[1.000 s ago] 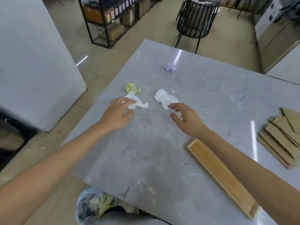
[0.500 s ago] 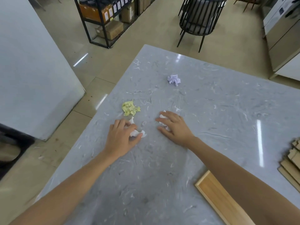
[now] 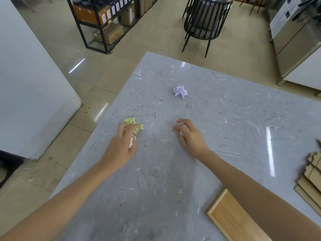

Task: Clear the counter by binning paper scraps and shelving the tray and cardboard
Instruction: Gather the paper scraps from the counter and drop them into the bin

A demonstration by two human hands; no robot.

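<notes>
So on the counter [image 3: 225, 119] I count four paper scraps: one purple [image 3: 180, 91], one yellow-green [image 3: 129, 121], two white ones [image 3: 182, 130], each half hidden in a hand. Plus one wooden tray [image 3: 231, 218] and one stack of cardboard [image 3: 311, 181].

The grey marbled stone surface [image 3: 217, 119] is smooth and glossy, with streaks of reflected light. The lilac crumpled paper ball [image 3: 180, 91] and yellow-green crumpled paper scrap [image 3: 129, 121] are matt and creased. The light wooden tray [image 3: 231, 218] shows smooth grain. The stacked brown cardboard pieces [image 3: 312, 178] are matt. The beige floor tiles [image 3: 156, 32] are glossy.
</notes>
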